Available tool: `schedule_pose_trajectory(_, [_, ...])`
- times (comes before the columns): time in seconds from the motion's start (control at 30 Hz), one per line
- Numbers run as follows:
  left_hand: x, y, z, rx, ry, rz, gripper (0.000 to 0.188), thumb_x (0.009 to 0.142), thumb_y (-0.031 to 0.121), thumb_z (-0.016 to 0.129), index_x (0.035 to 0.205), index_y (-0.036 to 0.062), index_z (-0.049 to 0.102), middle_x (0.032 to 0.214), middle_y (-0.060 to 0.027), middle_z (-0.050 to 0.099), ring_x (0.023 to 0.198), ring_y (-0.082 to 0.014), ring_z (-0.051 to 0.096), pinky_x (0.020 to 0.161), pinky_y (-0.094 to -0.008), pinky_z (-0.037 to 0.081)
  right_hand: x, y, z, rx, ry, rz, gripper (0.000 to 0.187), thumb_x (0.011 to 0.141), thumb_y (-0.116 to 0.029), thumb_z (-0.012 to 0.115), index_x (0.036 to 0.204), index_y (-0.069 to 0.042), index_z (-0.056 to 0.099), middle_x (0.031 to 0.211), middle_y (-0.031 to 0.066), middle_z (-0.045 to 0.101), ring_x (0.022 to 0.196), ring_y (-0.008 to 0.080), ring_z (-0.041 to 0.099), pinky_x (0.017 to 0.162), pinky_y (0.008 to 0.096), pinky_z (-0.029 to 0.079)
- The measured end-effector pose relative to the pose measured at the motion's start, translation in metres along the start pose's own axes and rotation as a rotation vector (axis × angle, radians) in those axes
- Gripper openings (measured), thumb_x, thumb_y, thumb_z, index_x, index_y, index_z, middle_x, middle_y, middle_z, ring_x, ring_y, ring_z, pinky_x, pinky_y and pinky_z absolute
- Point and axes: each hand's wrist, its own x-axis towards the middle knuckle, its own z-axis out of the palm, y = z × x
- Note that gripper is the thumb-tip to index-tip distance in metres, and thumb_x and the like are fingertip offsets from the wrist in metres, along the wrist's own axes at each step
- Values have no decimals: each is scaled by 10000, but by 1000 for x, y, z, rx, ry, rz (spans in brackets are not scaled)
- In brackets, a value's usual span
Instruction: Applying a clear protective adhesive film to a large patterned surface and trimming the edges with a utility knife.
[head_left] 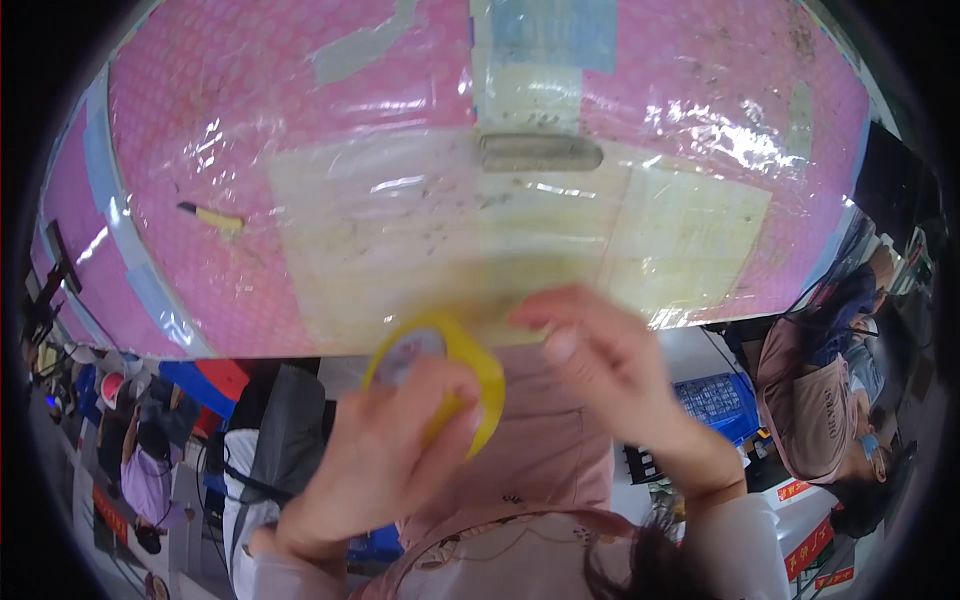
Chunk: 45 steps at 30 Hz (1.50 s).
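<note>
A roll of yellow adhesive tape is gripped in my left hand, just off the near edge of the table. The fingers and thumb close around the roll's rim, and its pale core shows beside them. To the right of the roll is my right hand, with thumb and forefinger brought together. A thin yellowish strip seems to run from the roll to these fingertips, though motion smears them. Both hands are at the table's front edge.
The table has a pink covering under clear film, patched with tape. A slot is cut in its middle. At the left lies a yellow and black utility knife. A blue basket stands below right. Other people sit at both sides.
</note>
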Motion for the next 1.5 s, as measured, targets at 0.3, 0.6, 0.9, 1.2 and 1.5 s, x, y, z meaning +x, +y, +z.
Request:
schedule_pose_trajectory(0.3, [15,15,-9,-164,172,-123,135,851,73,552,966,54,482,804,-130,559,639,-352,593,554,-370,458,27,-34,-25,-172,-186,-123,312,770,-79,611,1076,-14,621,1033,81,622,872,146,521,706,242,388])
schedule_pose_trajectory(0.6, [-36,-21,-5,-33,160,-74,115,865,88,558,949,63,484,729,-111,557,584,-264,592,520,-312,424,113,-20,83,-589,9,-488,169,828,-128,579,909,15,620,868,88,646,750,199,634,626,326,494])
schedule_pose_trajectory(0.9, [-68,-26,-15,-136,234,-140,141,836,52,590,949,65,507,685,-104,582,544,-247,616,506,-276,449,156,-41,144,-935,-14,-518,125,711,-131,618,759,-17,629,705,144,615,724,286,626,593,400,498])
schedule_pose_trajectory(1.2, [-53,-38,-27,-222,343,-68,85,867,94,554,923,55,503,643,-71,516,482,-155,540,467,-255,376,45,-20,44,-622,118,-222,120,834,-111,598,902,-13,619,850,73,618,786,154,598,669,287,475])
schedule_pose_trajectory(1.5, [-30,-20,-34,-290,219,-111,103,888,106,522,973,67,478,700,-120,536,588,-262,582,538,-308,413,34,-46,45,-235,-45,-172,223,782,-69,597,991,-14,652,885,80,654,670,143,551,599,272,438])
